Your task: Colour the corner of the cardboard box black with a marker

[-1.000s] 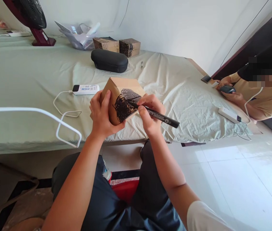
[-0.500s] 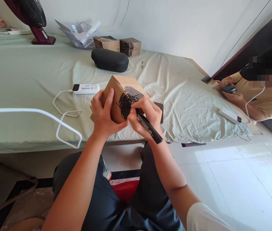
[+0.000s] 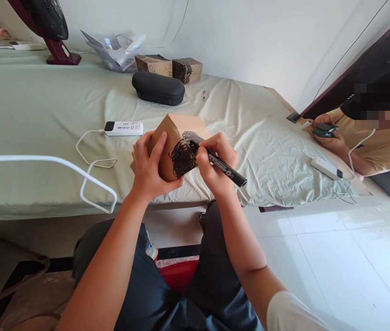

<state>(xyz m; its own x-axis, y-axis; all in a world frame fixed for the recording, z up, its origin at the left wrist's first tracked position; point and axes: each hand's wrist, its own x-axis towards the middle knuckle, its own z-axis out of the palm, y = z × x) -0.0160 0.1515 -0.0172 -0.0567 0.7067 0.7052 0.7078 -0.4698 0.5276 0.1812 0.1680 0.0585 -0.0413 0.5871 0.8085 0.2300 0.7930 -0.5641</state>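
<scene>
A brown cardboard box [image 3: 162, 156] is tilted above the near edge of the cloth-covered table. My left hand [image 3: 148, 168] grips it from the left, thumb along the bottom and fingers over the side. Dense black scribbles [image 3: 182, 158] cover part of two of its faces. Between the thumb and fingers of my right hand [image 3: 217, 165] is a black marker pen [image 3: 227, 171]. Its tip end is at the scribbled part near the box's edge; the exact contact point is hard to make out.
Behind the box lie a black hard case [image 3: 158, 87] and two scribbled cardboard boxes [image 3: 188, 69]. A white device [image 3: 124, 128] with a cable lies left. At the back stand a plastic basket [image 3: 115, 57] and a fan [image 3: 59, 53]. A person [image 3: 381, 142] sits at the right, holding a dark object.
My right hand and the marker have shifted right and slightly up, with the pen lying flatter. The box has turned a little in my left hand. The view has shifted slightly.
</scene>
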